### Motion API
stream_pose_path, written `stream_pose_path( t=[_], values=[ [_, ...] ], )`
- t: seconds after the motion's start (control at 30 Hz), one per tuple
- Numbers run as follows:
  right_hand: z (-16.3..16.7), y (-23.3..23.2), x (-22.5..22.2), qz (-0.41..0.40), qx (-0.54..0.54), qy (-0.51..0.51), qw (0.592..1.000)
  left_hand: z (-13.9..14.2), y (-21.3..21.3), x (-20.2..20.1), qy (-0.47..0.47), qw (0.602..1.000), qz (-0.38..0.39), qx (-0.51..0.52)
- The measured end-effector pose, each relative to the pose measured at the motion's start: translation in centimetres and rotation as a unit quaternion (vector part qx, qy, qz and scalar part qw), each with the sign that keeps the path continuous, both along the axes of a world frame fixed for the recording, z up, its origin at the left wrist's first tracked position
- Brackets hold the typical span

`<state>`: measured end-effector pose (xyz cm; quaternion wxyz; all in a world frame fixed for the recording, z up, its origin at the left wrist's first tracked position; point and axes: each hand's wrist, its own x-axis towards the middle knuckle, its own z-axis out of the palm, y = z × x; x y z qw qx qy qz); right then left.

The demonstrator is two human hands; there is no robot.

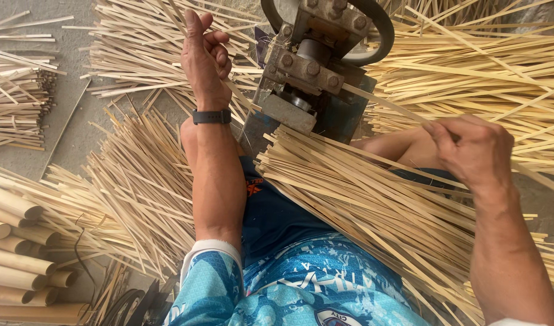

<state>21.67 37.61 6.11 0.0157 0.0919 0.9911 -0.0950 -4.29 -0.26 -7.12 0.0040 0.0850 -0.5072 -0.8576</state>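
Bamboo strip (385, 104): one thin pale sliver, running slantwise from the right hand (475, 148) to the metal machine (310, 66) just ahead of that grip. Right grip: fingers closed to a pinch on the near end of the strip, thumb side hidden, so how tight cannot be told. Left hand (205, 57): raised beyond the machine on its far side, fingers curled in, thumb up; a strip end may lie in it, but the picture does not settle this. Black wristband (211, 116) on the left wrist. Handling note, as a judgement: the strip feeds best kept straight and level with the machine's opening, fingers well back from the bolted head, pull and push matched so the sliver does not buckle. Stock below the right grip: a loose bundle of strips (361, 199) across the lap. Left of the left forearm: more strips (138, 181) fanned on the floor; further out, bamboo tubes (14, 241) stacked.
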Motion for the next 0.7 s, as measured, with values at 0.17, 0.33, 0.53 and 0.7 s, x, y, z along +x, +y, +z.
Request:
stream_pose_path(
  t=[0.17,0.33,0.53,0.7],
  values=[
    [-1.3,-2.4,-4.0,0.063,0.005,0.027,0.998,-0.1,0.1,-0.1,-0.01,1.0,-0.005,0.018],
    [-2.6,-2.9,-4.9,0.056,-0.019,-0.022,0.998,-0.7,-0.4,-0.1,0.002,1.0,-0.001,-0.007],
    [-6.6,-3.4,-1.7,0.082,-0.306,-0.064,0.946,-1.8,-0.6,-0.2,0.019,0.999,-0.004,0.039],
    [-7.8,-3.2,1.2,0.005,-0.32,-0.12,0.94,-2.0,-0.2,-0.1,0.021,0.999,-0.014,0.04]
  ],
)
